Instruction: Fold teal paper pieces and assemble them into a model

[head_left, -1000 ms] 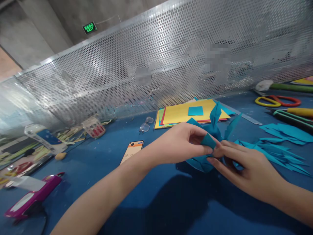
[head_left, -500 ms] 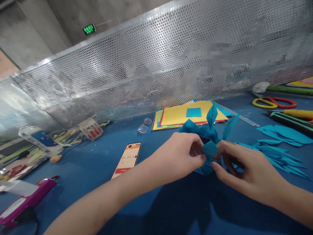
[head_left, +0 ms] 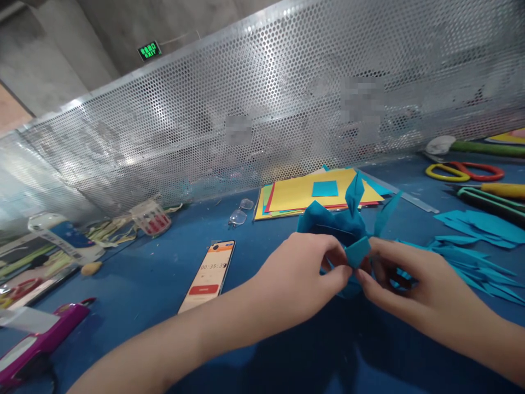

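light: bright, overhead | glare: perforated screen (head_left: 287, 109) | shadows: under arms | edges: bowed, perhaps slightly soft

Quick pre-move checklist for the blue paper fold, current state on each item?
1. Both hands on the piece: ok. Left hand and right hand pinch the blue folded paper between them.
2. Small flap held at the fingertips: ok.
3. Crease alignment under the fingers: cannot tell, hidden.
4. Phone clear of the hands: ok, it lies apart to the left, screen lit.
5. Cut blue strips clear of the right hand: not ok, they lie right beside it.
6. Spare paper stack in view: ok, behind the fold.
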The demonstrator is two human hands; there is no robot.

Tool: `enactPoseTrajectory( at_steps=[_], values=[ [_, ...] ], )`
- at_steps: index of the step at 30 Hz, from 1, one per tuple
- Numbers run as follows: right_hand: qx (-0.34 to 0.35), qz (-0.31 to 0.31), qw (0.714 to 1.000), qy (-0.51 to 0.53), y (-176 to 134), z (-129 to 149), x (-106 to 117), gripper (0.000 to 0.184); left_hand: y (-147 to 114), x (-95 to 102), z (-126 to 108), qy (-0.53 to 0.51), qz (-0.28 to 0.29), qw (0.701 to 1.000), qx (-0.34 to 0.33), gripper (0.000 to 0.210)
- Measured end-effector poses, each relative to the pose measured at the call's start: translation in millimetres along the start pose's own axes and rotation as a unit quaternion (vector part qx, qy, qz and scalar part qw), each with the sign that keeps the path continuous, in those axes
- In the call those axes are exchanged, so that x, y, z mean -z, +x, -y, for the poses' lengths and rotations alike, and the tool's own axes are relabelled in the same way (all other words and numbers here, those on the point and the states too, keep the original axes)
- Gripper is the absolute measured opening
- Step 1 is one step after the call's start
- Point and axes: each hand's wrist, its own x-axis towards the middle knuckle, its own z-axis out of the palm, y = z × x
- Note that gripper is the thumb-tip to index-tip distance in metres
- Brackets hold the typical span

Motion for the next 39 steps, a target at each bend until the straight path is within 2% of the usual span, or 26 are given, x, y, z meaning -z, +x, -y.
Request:
enactPoseTrajectory(
  at_steps=[7,14,20,25,30,39],
  values=[
    [-0.035,0.007,0.999,0.023,2.4,1.4,-0.1,0.037,0.0,-4.5,-1.2,0.055,-0.009,0.998,-0.012,0.013],
    [-0.034,0.019,0.999,0.025,2.3,3.1,1.6,0.038,3.4,-8.0,2.8,0.088,-0.026,0.995,-0.047,0.018],
    [-0.03,-0.01,0.999,0.013,-0.6,-1.6,0.1,0.032,7.9,-7.4,6.9,0.034,-0.02,0.997,-0.068,0.013],
    [-0.038,-0.006,0.999,0.006,-2.0,-3.9,-1.8,0.028,8.6,-5.7,8.4,-0.028,-0.021,0.997,-0.07,0.006],
    [-0.037,0.018,0.999,0.003,0.9,-0.1,2.6,0.016,7.8,-8.2,8.6,-0.055,-0.027,0.996,-0.06,0.005],
    [-0.007,0.034,0.999,0.006,3.7,2.5,6.5,0.023,6.9,-4.8,7.8,-0.075,-0.015,0.995,-0.063,0.005]
  ],
)
